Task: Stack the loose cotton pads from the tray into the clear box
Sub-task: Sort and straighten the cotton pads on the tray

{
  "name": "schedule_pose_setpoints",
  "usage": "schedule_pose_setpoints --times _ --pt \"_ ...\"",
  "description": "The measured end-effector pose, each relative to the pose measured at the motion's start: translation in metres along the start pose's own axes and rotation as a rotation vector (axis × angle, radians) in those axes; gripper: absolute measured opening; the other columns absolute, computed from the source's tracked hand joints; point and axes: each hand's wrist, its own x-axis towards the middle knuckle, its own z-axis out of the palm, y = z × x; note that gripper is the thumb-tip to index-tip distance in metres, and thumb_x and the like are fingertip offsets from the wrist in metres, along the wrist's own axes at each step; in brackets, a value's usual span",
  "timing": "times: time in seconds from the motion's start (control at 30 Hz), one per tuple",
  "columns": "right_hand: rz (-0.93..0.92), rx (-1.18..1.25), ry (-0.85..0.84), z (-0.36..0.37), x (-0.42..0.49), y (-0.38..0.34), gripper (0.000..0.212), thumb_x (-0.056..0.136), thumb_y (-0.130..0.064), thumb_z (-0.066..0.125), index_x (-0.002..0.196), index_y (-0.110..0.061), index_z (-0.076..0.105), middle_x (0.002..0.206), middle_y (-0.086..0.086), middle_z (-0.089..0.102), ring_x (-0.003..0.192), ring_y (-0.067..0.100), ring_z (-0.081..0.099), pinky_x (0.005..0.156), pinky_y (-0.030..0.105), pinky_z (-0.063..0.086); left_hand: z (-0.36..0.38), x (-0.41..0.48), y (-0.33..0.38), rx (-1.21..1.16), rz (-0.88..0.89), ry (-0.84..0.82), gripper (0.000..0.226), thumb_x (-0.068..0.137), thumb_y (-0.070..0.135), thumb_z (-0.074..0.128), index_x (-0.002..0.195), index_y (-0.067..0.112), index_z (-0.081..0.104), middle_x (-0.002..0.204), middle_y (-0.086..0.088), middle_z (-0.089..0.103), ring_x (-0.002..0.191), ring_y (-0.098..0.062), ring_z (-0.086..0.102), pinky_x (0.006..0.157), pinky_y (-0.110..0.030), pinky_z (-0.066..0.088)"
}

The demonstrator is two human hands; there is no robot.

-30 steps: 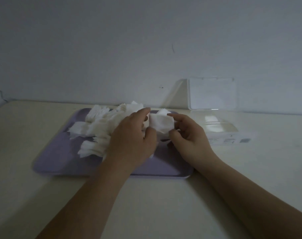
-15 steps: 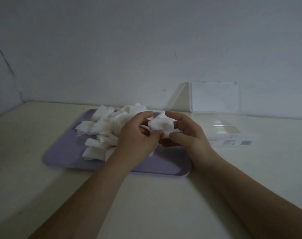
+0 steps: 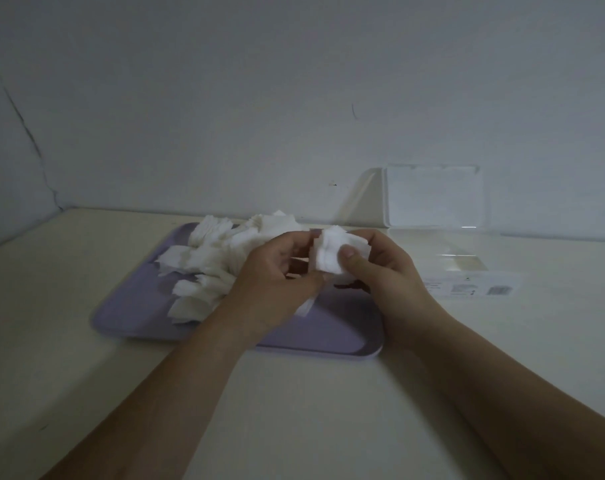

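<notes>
A lilac tray (image 3: 332,336) lies on the table with a loose heap of white cotton pads (image 3: 211,263) on its left and back part. Above the tray's middle, my right hand (image 3: 386,275) pinches a small stack of cotton pads (image 3: 328,254), thumb on its front face. My left hand (image 3: 277,275) grips the same stack from its left side with curled fingers. The clear box (image 3: 467,271) stands to the right of the tray, its lid (image 3: 434,195) raised against the wall.
The pale table runs to a wall behind and a corner at the far left. Bare table lies in front of the tray and to the right of the box. A label strip shows on the box's front wall.
The stack between my hands has turned more upright and looks squarer, with my right thumb now on its front. Both hands stay above the tray's middle.
</notes>
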Motion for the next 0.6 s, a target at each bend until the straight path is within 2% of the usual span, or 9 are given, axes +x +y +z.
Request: schedule_pose_setpoints --times 0.07,0.1,0.27,0.4,0.5,0.6 --pt "0.028 0.050 0.001 -0.0010 0.0012 -0.0012 0.017 0.091 -0.013 0.070 0.105 -0.005 0.067 0.098 0.017 0.069 0.091 0.030 0.064 0.085 0.051 0.053 0.0014 -0.0003 0.0018 -0.029 0.001 0.030 0.040 0.087 -0.003 0.075 0.114 0.026 0.072 0.104 0.001 0.080 0.088 -0.016 0.075 0.070 -0.029 0.059" --pt "0.043 0.082 -0.001 -0.0018 0.0014 -0.0010 0.023 0.088 -0.016 0.070 0.105 -0.002 0.066 0.100 0.020 0.068 0.093 0.032 0.063 0.088 0.054 0.051 0.0021 -0.0008 0.0031 -0.045 -0.002 0.042 0.038 0.087 -0.003 0.074 0.113 0.026 0.072 0.103 0.001 0.079 0.086 -0.014 0.075 0.068 -0.027 0.058" --pt "0.078 0.096 -0.002 -0.0027 0.0034 -0.0007 0.024 0.084 -0.017 0.070 0.100 0.001 0.066 0.097 0.020 0.066 0.092 0.031 0.060 0.088 0.048 0.047 0.0026 0.0004 0.0008 -0.072 -0.034 0.027 0.045 0.087 -0.008 0.072 0.117 0.025 0.071 0.106 -0.004 0.079 0.092 -0.020 0.076 0.074 -0.034 0.062" --pt "0.060 0.117 0.088 -0.0027 0.0040 0.0005 0.009 0.095 -0.011 0.066 0.102 -0.005 0.066 0.097 0.018 0.068 0.090 0.030 0.063 0.084 0.048 0.054 -0.0015 0.0042 -0.0030 -0.002 -0.037 0.106 0.047 0.087 -0.010 0.072 0.112 0.029 0.071 0.092 0.009 0.078 0.084 -0.011 0.074 0.071 -0.029 0.061" --pt "0.032 0.050 0.103 -0.0017 0.0023 0.0022 0.006 0.098 -0.009 0.065 0.102 -0.005 0.068 0.095 0.016 0.071 0.087 0.028 0.065 0.081 0.045 0.056 -0.0019 0.0049 -0.0050 -0.012 -0.074 0.132 0.045 0.086 -0.010 0.071 0.120 0.019 0.071 0.100 -0.001 0.079 0.089 -0.019 0.075 0.068 -0.030 0.061" --pt "0.020 -0.002 0.107 -0.0013 0.0011 0.0020 0.006 0.097 -0.011 0.067 0.099 -0.007 0.071 0.093 0.014 0.073 0.086 0.025 0.067 0.075 0.042 0.059 -0.0001 0.0043 -0.0011 -0.006 -0.100 0.126 0.048 0.086 -0.010 0.064 0.112 0.030 0.073 0.102 -0.004 0.078 0.090 -0.018 0.075 0.068 -0.032 0.062"
